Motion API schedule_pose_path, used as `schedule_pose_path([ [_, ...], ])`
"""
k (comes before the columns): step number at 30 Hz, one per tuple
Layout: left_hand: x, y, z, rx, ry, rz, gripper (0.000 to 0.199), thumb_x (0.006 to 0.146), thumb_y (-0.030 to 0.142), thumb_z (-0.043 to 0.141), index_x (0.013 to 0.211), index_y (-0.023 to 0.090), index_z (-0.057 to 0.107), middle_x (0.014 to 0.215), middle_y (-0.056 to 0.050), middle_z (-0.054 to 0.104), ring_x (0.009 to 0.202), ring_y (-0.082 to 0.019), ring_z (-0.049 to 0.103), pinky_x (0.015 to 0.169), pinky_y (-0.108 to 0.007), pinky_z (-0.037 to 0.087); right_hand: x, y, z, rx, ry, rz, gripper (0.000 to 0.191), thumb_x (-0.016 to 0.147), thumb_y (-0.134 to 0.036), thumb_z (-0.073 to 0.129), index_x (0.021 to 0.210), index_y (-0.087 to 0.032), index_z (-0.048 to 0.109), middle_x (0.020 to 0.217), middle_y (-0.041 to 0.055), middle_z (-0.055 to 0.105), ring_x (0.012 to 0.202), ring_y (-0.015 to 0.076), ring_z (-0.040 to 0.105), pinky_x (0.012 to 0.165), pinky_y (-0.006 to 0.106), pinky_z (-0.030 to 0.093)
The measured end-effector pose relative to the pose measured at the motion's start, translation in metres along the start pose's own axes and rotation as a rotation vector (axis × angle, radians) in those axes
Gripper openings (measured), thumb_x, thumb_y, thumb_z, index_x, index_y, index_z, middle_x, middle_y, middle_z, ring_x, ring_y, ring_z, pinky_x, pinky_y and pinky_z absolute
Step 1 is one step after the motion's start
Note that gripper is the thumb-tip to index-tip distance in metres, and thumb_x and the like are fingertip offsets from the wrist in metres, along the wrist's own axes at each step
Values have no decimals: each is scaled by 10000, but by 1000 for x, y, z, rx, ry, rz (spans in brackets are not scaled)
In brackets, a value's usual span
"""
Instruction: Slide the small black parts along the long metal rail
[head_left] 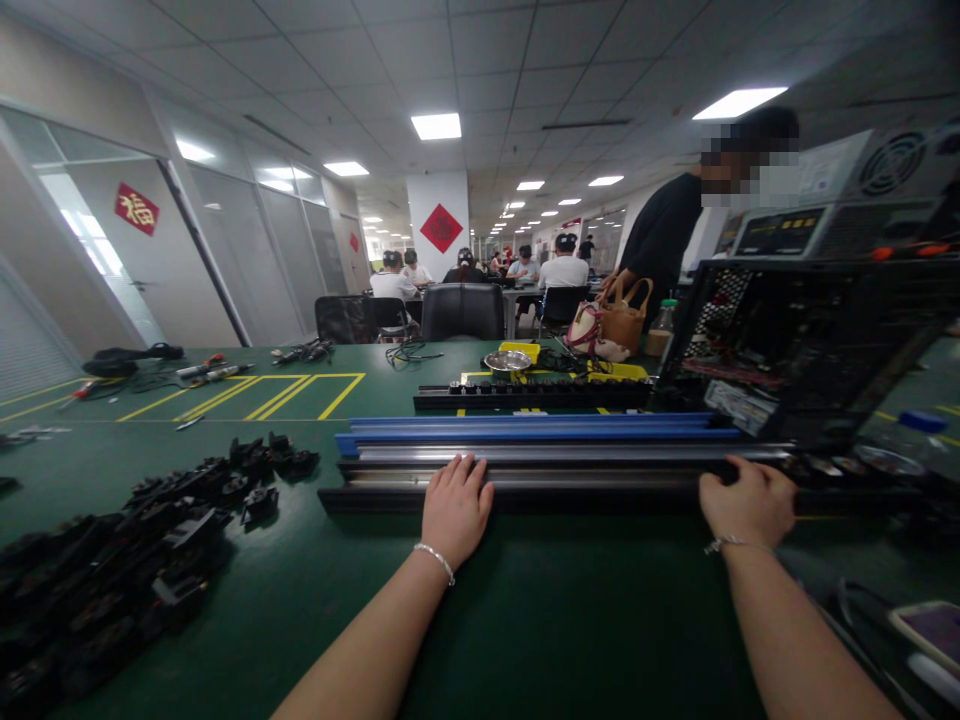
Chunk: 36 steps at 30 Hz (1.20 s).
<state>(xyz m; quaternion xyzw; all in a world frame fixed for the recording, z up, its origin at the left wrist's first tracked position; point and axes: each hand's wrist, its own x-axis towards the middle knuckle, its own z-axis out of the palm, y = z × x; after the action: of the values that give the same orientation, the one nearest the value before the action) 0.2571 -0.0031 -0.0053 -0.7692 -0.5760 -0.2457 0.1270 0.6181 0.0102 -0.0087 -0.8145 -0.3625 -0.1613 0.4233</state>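
Observation:
Long black rails (pixel 585 487) with metallic strips lie side by side across the green table. Behind them, parallel, is a blue rail (pixel 540 427). My left hand (pixel 456 505) lies on the black rails left of their middle, palm down, with its fingers extended and slightly apart. Near the right end of the same rails is my right hand (pixel 748 502); its fingers are curled over the rails, and their tips are partly hidden. Further back stands another black rail (pixel 540 398) with a row of small black parts on it.
Many black parts (pixel 150 550) are heaped on the left of the green table (pixel 300 620). An open computer case (pixel 795 340) stands at the right. A metal dish (pixel 507 360) and bags (pixel 622 318) are at the back. A person (pixel 660 235) stands beyond; others sit farther off.

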Motion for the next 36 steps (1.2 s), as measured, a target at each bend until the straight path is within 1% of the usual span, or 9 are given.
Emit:
schedule_pose_path([
  [6,0,0,0,0,5,-1,400,911,386,325,1233,237,512,1308,-47,509,1247,-213,390,1018,-405,326,-2,-5,-4,-23,-1,-8,347,700,-277,474,1005,-200,622,1082,107,532,1060,285,470,869,423,370],
  [10,0,1,-1,3,6,-1,401,913,386,316,1226,238,517,1304,-46,512,1245,-214,394,1014,-403,331,-4,-9,-6,-51,-14,-29,361,709,-292,460,1009,-184,629,1090,116,551,1035,282,493,851,410,373],
  [17,0,0,0,-2,2,-8,399,909,387,333,1237,244,510,1311,-46,505,1247,-217,391,1014,-406,331,-6,-12,-6,-51,-30,-47,416,701,-288,442,1065,-191,618,1092,136,553,993,306,515,813,453,371],
  [21,0,0,0,-1,13,-7,394,907,387,334,1231,253,514,1303,-40,513,1241,-217,398,1013,-405,334,-6,-12,-5,-58,-43,-72,438,693,-283,441,1080,-172,612,1094,153,565,973,323,520,818,476,363],
  [25,0,0,0,0,16,-2,396,909,388,328,1227,245,517,1299,-45,515,1239,-216,399,1013,-401,331,-6,-12,-2,-95,-66,-94,416,710,-310,426,1048,-175,625,1069,142,588,934,330,529,804,470,364],
  [32,0,1,0,6,8,-6,404,915,392,307,1230,241,511,1306,-41,510,1243,-211,393,1018,-397,319,-6,-10,1,-121,-72,-145,373,717,-313,429,1004,-190,633,1026,124,601,901,303,524,790,463,356],
  [36,0,1,1,6,15,-3,402,914,392,309,1227,242,511,1300,-40,515,1242,-212,395,1015,-399,320,-6,-11,1,-122,-86,-154,352,724,-315,437,987,-192,637,1019,126,600,906,301,518,800,477,347],
])
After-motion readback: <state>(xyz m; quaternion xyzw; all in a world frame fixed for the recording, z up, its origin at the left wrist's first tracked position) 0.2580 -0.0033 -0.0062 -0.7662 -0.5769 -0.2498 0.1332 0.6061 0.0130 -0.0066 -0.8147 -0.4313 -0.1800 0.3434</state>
